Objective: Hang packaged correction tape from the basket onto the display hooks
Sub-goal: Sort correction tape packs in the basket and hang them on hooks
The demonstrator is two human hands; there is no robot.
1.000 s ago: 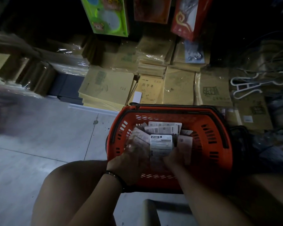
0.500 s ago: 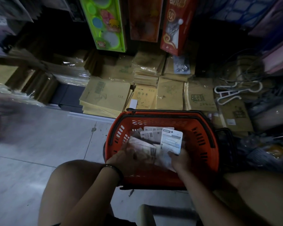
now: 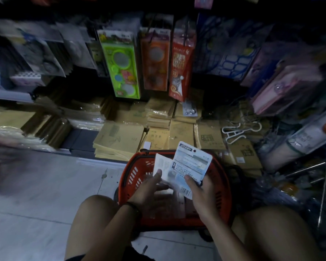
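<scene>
Correction tape pack (image 3: pixel 191 164) sits pinched in right hand (image 3: pixel 201 193), thumb over curled fingers, 2nd pack (image 3: pixel 161 163) under left hand (image 3: pixel 149 187) thumb just beside, both above basket (image 3: pixel 128 178); best to separate 1 pack, keeping hang hole (image 3: pixel 194 151) beyond fingertips for hooking.

Dim, blurred left edge, wide-angle warp.
</scene>
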